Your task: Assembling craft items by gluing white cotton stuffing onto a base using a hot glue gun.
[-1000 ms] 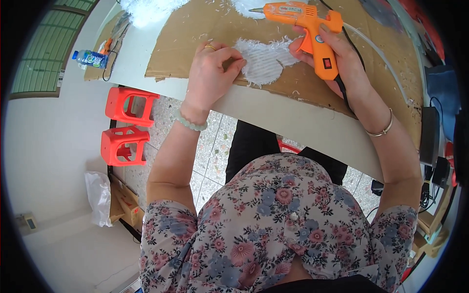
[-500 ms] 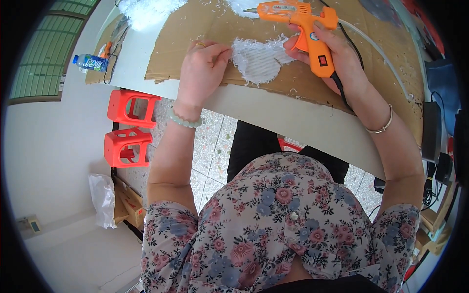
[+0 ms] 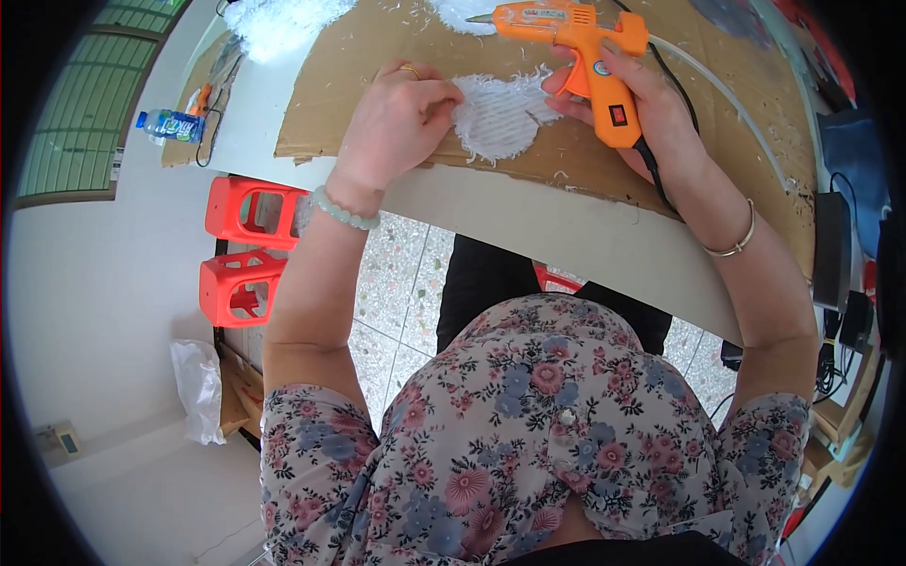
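Lying near red stools (image 3: 225, 209), cardboard (image 3: 363, 52) carries cloth (image 3: 498, 118) — left grip (image 3: 398, 118) pinching it, right grip (image 3: 665, 118) around glue gun (image 3: 604, 83).

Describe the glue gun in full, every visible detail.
The glue gun is orange and looks plastic, with a pointed, metallic-looking nozzle, an orange trigger, a vented rear section and a small round badge. A red switch sits low on the handle, and a black cord leaves its base. The right hand grips it over the brown cardboard, nozzle toward the person's left, handle slanting back toward the body. Whether it is powered cannot be told.
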`<action>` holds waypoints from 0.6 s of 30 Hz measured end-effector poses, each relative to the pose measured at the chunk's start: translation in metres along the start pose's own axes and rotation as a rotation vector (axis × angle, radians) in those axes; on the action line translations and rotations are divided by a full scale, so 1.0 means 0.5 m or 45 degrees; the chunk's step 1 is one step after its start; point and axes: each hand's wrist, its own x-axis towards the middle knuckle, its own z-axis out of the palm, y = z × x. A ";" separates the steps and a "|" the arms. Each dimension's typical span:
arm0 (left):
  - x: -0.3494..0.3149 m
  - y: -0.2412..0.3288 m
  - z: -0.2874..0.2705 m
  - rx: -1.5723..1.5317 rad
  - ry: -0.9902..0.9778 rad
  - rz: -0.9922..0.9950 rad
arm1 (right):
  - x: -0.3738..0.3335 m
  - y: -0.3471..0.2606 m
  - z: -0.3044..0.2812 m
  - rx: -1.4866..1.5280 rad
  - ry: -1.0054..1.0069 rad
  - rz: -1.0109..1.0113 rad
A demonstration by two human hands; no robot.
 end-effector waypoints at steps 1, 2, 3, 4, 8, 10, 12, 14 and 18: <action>0.003 -0.004 -0.009 0.024 -0.050 0.034 | 0.000 -0.001 0.005 0.014 0.066 0.006; 0.003 -0.010 -0.014 0.025 -0.053 0.036 | 0.000 -0.002 0.009 0.029 0.128 0.009; 0.005 -0.016 -0.017 -0.153 -0.008 -0.139 | 0.000 -0.001 0.009 0.030 0.130 0.008; 0.006 -0.019 -0.018 -0.330 0.037 -0.315 | 0.000 0.000 0.008 0.025 0.104 0.002; -0.001 -0.013 0.002 -0.276 0.088 -0.264 | 0.003 0.000 0.004 0.018 0.046 -0.003; -0.002 -0.010 0.005 0.036 -0.017 0.034 | 0.001 -0.003 0.009 0.014 0.053 -0.020; 0.005 -0.012 -0.010 -0.026 0.022 0.017 | -0.001 -0.003 0.013 0.015 0.072 -0.037; 0.015 -0.005 -0.032 -0.086 0.061 0.000 | -0.002 -0.005 0.014 0.009 0.066 -0.051; 0.020 0.016 -0.052 -0.024 0.061 -0.260 | 0.000 0.000 0.005 -0.022 0.029 -0.026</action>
